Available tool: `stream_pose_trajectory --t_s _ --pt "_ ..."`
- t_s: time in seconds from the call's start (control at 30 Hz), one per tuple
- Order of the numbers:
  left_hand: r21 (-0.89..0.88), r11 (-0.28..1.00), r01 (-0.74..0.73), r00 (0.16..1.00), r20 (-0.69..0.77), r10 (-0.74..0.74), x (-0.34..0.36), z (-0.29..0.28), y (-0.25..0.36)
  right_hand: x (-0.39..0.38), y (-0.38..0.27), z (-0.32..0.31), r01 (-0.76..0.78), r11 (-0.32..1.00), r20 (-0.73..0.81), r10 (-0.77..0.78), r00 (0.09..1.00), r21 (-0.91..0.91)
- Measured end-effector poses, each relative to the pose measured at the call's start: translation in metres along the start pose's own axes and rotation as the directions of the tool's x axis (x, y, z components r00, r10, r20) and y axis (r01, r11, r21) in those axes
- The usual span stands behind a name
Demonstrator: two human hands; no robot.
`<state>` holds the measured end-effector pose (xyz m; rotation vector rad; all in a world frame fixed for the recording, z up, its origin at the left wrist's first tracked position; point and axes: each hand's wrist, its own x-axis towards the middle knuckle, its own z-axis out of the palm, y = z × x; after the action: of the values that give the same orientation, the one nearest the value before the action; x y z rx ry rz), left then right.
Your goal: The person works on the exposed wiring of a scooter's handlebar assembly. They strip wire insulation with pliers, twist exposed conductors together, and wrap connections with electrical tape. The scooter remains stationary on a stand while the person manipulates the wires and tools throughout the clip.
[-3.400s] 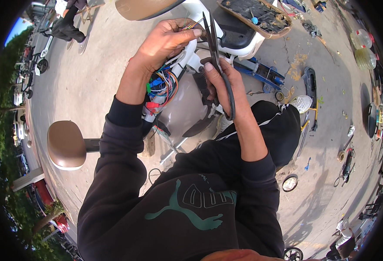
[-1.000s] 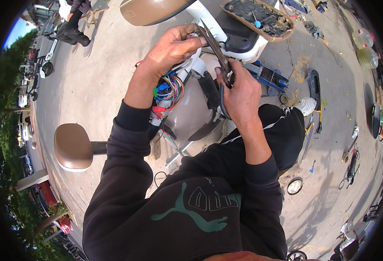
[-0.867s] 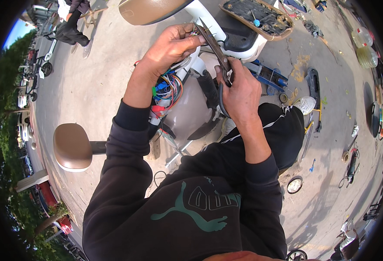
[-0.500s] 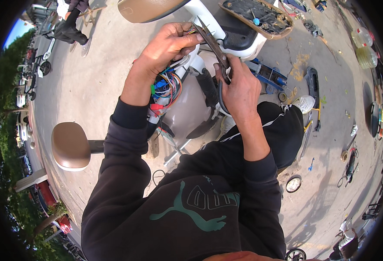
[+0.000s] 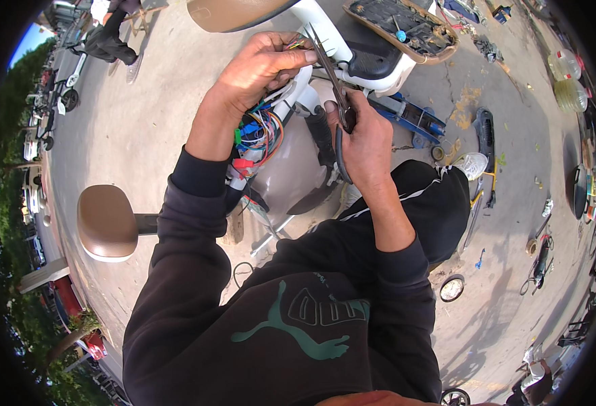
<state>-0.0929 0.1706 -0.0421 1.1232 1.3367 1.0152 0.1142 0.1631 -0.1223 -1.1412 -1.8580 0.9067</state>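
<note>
My left hand (image 5: 260, 71) pinches the ends of several thin coloured wires (image 5: 296, 44) between thumb and fingers. My right hand (image 5: 367, 142) grips a pair of dark metal scissors (image 5: 327, 66) by the handles. Their blades point up and away, slightly parted at the tips, right beside my left thumb and the wires. Whether a wire lies between the blades I cannot tell. Below my left hand hangs a tangled wiring bundle (image 5: 268, 139) with blue, green and red connectors, against the white frame (image 5: 328, 34) of a small vehicle.
Brown padded pieces sit at the top (image 5: 233, 15) and left (image 5: 107, 223). An upturned seat base (image 5: 406, 26) lies at the far right, above a blue floor jack (image 5: 409, 116). Tools and a round gauge (image 5: 452, 288) are scattered on the right. Another person (image 5: 110, 40) is far left.
My right hand has shifted slightly left and down, and the scissors stand more upright. My left hand keeps its pinch on the wires.
</note>
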Motion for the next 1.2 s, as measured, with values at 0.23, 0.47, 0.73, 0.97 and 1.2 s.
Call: stream_pose_trajectory --t_s 0.23,0.47,0.73,0.97,1.2 --pt "-0.054 0.999 -0.008 1.0 -0.019 0.007 0.002 -0.002 -0.006 -0.005 -0.003 0.006 -0.175 0.919 0.164 0.124 0.979 0.354" --pt "-0.07 0.997 -0.013 1.0 0.013 0.014 0.006 -0.002 -0.008 -0.005 0.005 0.005 -0.308 0.805 0.332 0.148 0.932 0.506" --pt "-0.034 0.999 -0.007 1.0 -0.03 0.006 0.007 0.009 -0.006 -0.002 0.006 -0.001 -0.386 0.764 0.39 0.191 0.901 0.517" --pt "0.017 1.0 -0.017 0.997 -0.069 0.019 0.01 0.012 -0.008 0.0 0.013 -0.012 -0.321 0.907 0.126 0.297 0.947 0.272" --pt "0.051 0.998 -0.026 0.994 -0.102 0.031 0.007 0.011 -0.007 0.002 0.003 -0.023 0.023 0.971 -0.129 -0.055 0.99 -0.237"
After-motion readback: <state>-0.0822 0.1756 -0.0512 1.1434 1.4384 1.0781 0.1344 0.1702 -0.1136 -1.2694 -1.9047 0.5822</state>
